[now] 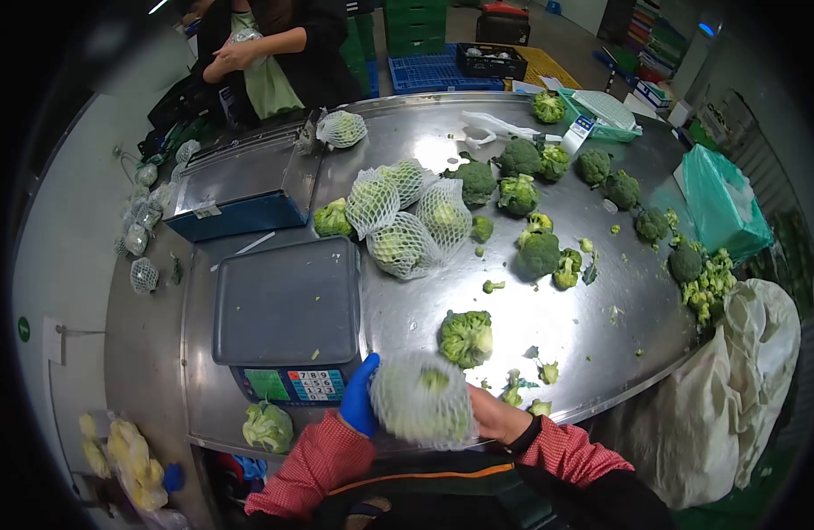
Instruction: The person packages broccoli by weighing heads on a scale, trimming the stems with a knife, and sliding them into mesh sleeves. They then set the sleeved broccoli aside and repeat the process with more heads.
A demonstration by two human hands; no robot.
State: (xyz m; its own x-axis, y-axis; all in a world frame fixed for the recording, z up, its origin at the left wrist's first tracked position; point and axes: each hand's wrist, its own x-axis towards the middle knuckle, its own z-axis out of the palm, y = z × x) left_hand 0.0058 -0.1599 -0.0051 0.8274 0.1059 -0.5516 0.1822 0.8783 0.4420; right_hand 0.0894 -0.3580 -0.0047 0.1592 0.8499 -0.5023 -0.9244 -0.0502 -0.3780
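In front of my body I hold a broccoli head in a white foam net, slightly blurred. My left hand, in a blue glove, grips its left side with the thumb up. My bare right hand is closed on its right side, the fingers partly hidden behind it. Just beyond lies an unwrapped broccoli head, cut side to the right. Left of my hands is a digital scale with only small green scraps on its plate. Another pale green head sits below the scale's keypad.
Netted heads cluster mid-table, with loose broccoli and trimmings to their right. A metal box machine stands at left. Teal bag and white sack line the right edge. Across the table, another person's hands hold a wrapped item.
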